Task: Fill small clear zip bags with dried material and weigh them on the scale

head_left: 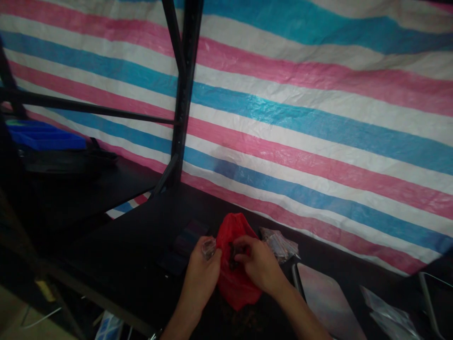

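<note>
One red bag (241, 293) sits on the black table (134, 245); left hand (204, 271) curls round clear plastic (208, 246); right hand (260, 265) meets dark pieces (232, 259) in the bag, pinch indeterminable. Advisable: keep its mouth wide, handling light.

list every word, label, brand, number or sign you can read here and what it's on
None can be read.
Red bag: no lettering shows.
Plastic packets beside it: too dim and blurred to tell if they are printed.
Plastic packets at lower right: likewise too blurred.
Striped sheet behind: coloured stripes, no lettering seen.
</note>
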Available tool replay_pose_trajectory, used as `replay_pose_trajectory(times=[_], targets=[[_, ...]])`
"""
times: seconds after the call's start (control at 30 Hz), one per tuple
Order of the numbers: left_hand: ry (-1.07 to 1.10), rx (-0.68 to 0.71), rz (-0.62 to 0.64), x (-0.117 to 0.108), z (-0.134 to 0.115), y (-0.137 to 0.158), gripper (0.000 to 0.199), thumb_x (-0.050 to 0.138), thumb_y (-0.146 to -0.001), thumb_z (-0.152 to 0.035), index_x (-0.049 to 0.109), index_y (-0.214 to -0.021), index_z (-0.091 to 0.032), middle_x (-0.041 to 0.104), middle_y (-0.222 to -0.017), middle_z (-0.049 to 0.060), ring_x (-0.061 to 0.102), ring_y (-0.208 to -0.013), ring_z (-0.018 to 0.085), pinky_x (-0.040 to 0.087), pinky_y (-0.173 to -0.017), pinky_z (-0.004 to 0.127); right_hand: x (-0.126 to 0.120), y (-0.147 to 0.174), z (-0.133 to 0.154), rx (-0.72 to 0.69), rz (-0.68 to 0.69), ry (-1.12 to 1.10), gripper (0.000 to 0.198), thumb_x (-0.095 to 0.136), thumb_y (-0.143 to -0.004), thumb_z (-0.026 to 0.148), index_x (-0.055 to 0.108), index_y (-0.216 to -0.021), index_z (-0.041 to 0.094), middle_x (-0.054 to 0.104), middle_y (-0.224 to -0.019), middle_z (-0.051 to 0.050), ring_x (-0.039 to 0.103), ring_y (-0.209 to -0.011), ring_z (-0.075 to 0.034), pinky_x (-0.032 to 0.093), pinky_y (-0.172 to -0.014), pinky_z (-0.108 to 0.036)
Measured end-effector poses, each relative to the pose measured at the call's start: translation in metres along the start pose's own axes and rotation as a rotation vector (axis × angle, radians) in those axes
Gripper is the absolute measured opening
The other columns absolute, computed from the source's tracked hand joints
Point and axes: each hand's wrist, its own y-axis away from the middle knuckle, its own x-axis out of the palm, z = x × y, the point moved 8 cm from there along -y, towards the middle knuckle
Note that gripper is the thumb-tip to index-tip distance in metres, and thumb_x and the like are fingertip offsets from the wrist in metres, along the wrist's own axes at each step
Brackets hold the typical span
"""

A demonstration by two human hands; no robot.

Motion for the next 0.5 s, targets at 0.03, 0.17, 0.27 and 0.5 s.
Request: replay_pose_trajectory(times=[0.03,0.17,0.27,0.5], targets=[[0.005,0.009,0.001,0.0,-0.001,0.0,0.022,0.06,-0.069,-0.039,0.054,-0.084,-0.024,0.06,-0.073,-0.003,0.064,-0.07,0.019,0.053,-0.066,0.03,-0.001,0.0,-0.003,0.005,-0.005,-0.061,0.034,0.063,-0.082,0.003,0.077,-0.107,0.022,0.083,-0.108,-0.005,0.077,-0.105,-0.022,0.055,-0.096,-0.034],[0.002,0.052,0.055,0.005,-0.005,0.005,0.018,0.062,-0.072,-0.035,0.054,-0.085,-0.024,0.059,-0.074,-0.004,0.063,-0.069,0.017,0.051,-0.065,0.028,-0.004,0.004,-0.003,0.008,0.017,-0.262,0.031,0.06,-0.085,0.004,0.072,-0.109,0.018,0.082,-0.113,-0.008,0.078,-0.107,-0.02,0.059,-0.095,-0.032],[-0.029,0.082,0.109,0.009,-0.007,0.011,0.012,0.062,-0.078,-0.03,0.055,-0.086,-0.024,0.057,-0.073,-0.006,0.06,-0.065,0.015,0.049,-0.061,0.026,-0.012,0.01,0.009,-0.015,0.035,-0.39,0.029,0.06,-0.088,0.006,0.071,-0.111,0.018,0.082,-0.115,-0.008,0.077,-0.108,-0.021,0.058,-0.097,-0.033],[-0.149,0.175,0.14,0.011,-0.02,0.017,0.005,0.057,-0.088,-0.026,0.061,-0.086,-0.024,0.059,-0.078,-0.004,0.059,-0.071,0.017,0.046,-0.066,0.027,-0.044,0.023,0.06,-0.199,-0.147,-0.016,0.035,0.065,-0.089,0.002,0.077,-0.111,0.027,0.079,-0.113,-0.002,0.067,-0.108,-0.025,0.044,-0.097,-0.042]])
